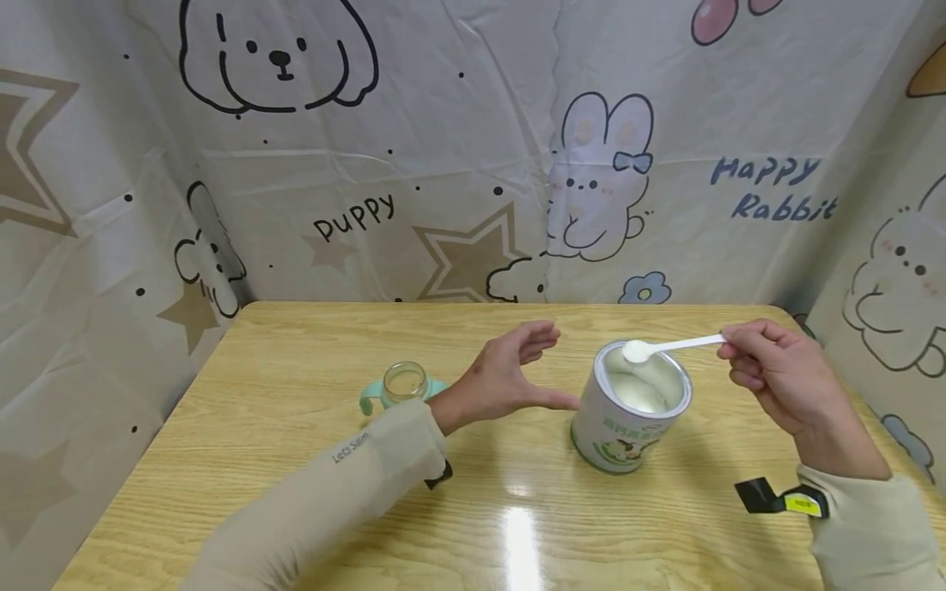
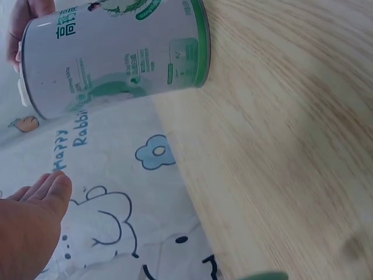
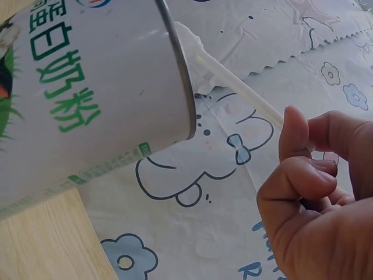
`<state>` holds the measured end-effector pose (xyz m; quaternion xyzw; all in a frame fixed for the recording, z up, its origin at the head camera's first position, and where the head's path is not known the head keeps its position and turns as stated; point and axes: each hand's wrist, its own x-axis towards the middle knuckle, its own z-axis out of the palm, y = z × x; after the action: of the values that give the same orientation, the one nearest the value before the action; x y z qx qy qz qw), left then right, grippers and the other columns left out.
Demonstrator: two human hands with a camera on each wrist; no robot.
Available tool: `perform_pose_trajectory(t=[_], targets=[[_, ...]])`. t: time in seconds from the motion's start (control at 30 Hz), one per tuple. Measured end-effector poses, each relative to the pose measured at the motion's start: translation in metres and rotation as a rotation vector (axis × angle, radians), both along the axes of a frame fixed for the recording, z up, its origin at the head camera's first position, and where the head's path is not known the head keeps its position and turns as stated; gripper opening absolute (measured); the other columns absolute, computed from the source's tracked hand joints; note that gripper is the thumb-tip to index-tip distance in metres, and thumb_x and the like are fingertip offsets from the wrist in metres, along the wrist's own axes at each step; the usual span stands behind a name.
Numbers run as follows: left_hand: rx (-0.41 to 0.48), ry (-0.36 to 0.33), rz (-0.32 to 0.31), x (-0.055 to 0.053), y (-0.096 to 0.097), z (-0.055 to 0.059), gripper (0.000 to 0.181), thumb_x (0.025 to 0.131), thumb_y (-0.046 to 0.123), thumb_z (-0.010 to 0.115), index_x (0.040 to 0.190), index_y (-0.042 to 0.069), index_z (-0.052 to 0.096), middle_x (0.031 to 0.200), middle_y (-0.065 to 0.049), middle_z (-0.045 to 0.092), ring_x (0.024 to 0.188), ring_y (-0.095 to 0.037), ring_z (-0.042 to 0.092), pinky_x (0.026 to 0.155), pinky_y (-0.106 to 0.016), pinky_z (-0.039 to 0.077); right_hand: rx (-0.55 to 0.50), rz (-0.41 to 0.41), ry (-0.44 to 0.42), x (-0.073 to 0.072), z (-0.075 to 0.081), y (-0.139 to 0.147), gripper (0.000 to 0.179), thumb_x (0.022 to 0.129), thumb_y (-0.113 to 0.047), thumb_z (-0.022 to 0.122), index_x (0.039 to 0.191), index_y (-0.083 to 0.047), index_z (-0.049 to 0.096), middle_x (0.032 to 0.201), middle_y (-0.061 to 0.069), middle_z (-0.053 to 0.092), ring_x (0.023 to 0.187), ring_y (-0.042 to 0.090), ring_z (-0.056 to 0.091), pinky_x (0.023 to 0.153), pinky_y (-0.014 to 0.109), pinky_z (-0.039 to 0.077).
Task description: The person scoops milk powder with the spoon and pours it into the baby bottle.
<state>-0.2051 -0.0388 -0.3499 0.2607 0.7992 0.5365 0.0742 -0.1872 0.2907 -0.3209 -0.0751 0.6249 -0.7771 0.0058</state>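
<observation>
My right hand [image 1: 787, 373] pinches the end of a white measuring scoop [image 1: 687, 342] between thumb and fingers. White powder heaps in the scoop's bowl, which is over the mouth of an open milk powder can [image 1: 628, 447]. Pale powder shows inside the can, which stands on the table. My left hand [image 1: 510, 373] is to the left of the can with fingers and thumb spread, the thumb tip close to its side; whether it touches is unclear. In the right wrist view the scoop [image 3: 245, 90] sticks out past the can's rim [image 3: 185, 87].
A clear baby bottle [image 1: 405, 381] without a lid, with mint green handles, stands left of my left hand, partly behind the forearm. The wooden table [image 1: 296, 345] ends at a printed cloth backdrop [image 1: 443, 164], with more cloth at both sides.
</observation>
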Motion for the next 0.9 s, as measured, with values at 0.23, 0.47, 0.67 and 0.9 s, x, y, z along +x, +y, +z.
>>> perform_pose_trajectory(t=[0.23, 0.47, 0.67, 0.9], targets=[[-0.012, -0.038, 0.02, 0.0, -0.015, 0.004, 0.094, 0.073, 0.023, 0.092, 0.15, 0.007, 0.04, 0.15, -0.003, 0.048, 0.136, -0.015, 0.046, 0.11, -0.025, 0.039, -0.056, 0.014, 0.001, -0.001, 0.002, -0.003, 0.026, 0.103, 0.0, 0.051, 0.087, -0.003, 0.071, 0.075, 0.004, 0.068, 0.055, 0.009, 0.043, 0.046, 0.025, 0.019], [-0.022, -0.06, 0.028, 0.0, -0.025, 0.007, 0.094, 0.074, 0.023, 0.091, 0.151, 0.008, 0.039, 0.15, -0.006, 0.048, 0.137, -0.017, 0.046, 0.112, -0.029, 0.039, -0.127, 0.04, -0.013, -0.003, 0.004, -0.008, 0.025, 0.103, 0.001, 0.051, 0.087, -0.001, 0.07, 0.076, 0.006, 0.068, 0.056, 0.009, 0.045, 0.047, 0.025, 0.019], [-0.029, -0.068, 0.041, 0.002, -0.036, 0.01, 0.091, 0.074, 0.024, 0.092, 0.149, 0.01, 0.042, 0.148, -0.001, 0.05, 0.136, -0.016, 0.046, 0.111, -0.031, 0.04, -0.127, 0.058, -0.034, -0.003, 0.005, -0.018, 0.021, 0.102, -0.002, 0.054, 0.089, -0.003, 0.07, 0.078, 0.005, 0.068, 0.058, 0.008, 0.046, 0.046, 0.02, 0.026], [-0.001, -0.071, 0.044, 0.003, -0.049, 0.012, 0.089, 0.074, 0.019, 0.091, 0.148, 0.007, 0.042, 0.147, -0.003, 0.051, 0.135, -0.02, 0.048, 0.111, -0.032, 0.041, -0.073, 0.055, -0.052, -0.005, 0.006, -0.031, 0.018, 0.102, -0.007, 0.057, 0.089, -0.006, 0.068, 0.079, 0.003, 0.067, 0.059, 0.009, 0.045, 0.046, 0.018, 0.031]])
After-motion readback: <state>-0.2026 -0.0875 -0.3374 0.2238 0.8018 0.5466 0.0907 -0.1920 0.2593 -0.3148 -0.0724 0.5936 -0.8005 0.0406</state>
